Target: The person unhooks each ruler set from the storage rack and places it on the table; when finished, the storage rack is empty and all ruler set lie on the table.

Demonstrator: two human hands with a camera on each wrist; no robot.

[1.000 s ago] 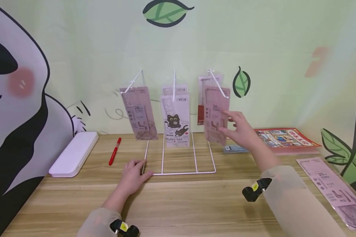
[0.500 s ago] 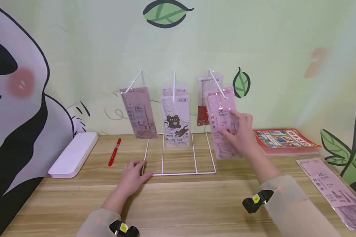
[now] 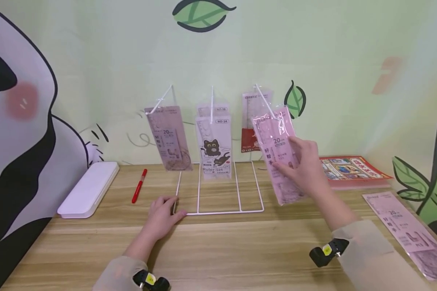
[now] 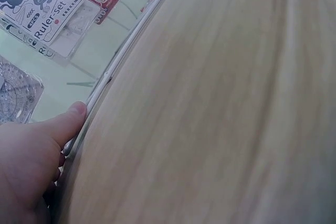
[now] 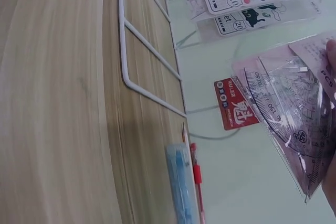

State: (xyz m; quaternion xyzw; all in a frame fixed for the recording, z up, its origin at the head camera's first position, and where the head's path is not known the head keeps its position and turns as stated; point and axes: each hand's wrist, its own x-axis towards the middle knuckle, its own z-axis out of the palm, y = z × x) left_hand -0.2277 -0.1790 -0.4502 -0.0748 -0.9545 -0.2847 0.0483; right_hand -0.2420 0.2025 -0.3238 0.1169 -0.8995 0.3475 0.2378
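My left hand (image 3: pixel 163 216) holds the near left corner of a white wire display rack (image 3: pixel 225 212), its thumb on the front bar, as the left wrist view (image 4: pixel 50 140) shows too. My right hand (image 3: pixel 304 167) pinches a pink ruler set pack (image 3: pixel 276 161) by its right edge, thumb in front. The pack hangs tilted at the tip of the rack's right hook (image 3: pixel 265 101); whether the hook still passes through its hole I cannot tell. Behind it on that hook hangs a pink-and-red ruler pack (image 3: pixel 250 139). In the right wrist view, a clear protractor (image 5: pixel 283 103) shows inside the held pack.
Cat-printed ruler packs (image 3: pixel 215 149) hang on the middle hook, a pink pack (image 3: pixel 169 139) on the left one. A white case (image 3: pixel 89 190) and red pen (image 3: pixel 139 186) lie left. A red-covered book (image 3: pixel 353 169) and another pink pack (image 3: pixel 404 234) lie right.
My right hand has drawn the pink ruler pack toward me and rightward, tilting its lower end out. The left hand stays on the rack corner.
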